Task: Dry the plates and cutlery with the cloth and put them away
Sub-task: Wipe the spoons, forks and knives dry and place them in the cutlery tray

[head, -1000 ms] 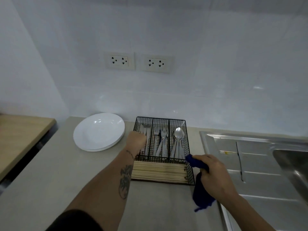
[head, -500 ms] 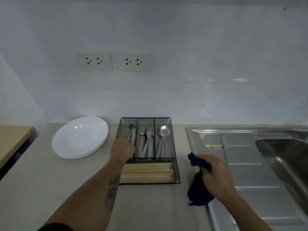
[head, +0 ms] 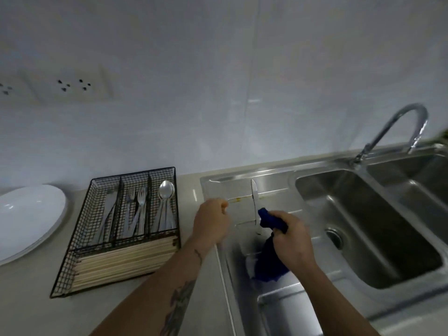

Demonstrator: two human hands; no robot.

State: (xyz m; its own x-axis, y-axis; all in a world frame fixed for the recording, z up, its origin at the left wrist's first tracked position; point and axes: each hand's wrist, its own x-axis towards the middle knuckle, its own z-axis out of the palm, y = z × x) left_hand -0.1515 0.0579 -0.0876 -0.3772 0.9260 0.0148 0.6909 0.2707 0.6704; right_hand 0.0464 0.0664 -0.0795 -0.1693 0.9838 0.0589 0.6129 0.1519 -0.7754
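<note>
From the head view, my right hand was over the sink's draining board, its fingers curled tight round a dark blue cloth that bunched above my fist and hung down below it. My left hand hovered at the left edge of the board with its fingers loosely curled; I could not tell whether it held anything. A table knife lay flat on the draining board, between my hands, its lower end just beside the bunched cloth.

To the left on the counter sat a black wire cutlery basket: knives, forks and spoons lay in its three rear compartments, chopsticks in the front one. Stacked white plates stood left of the basket. I could read no writing, only blurred wall sockets and a yellowish mark on the draining board.
</note>
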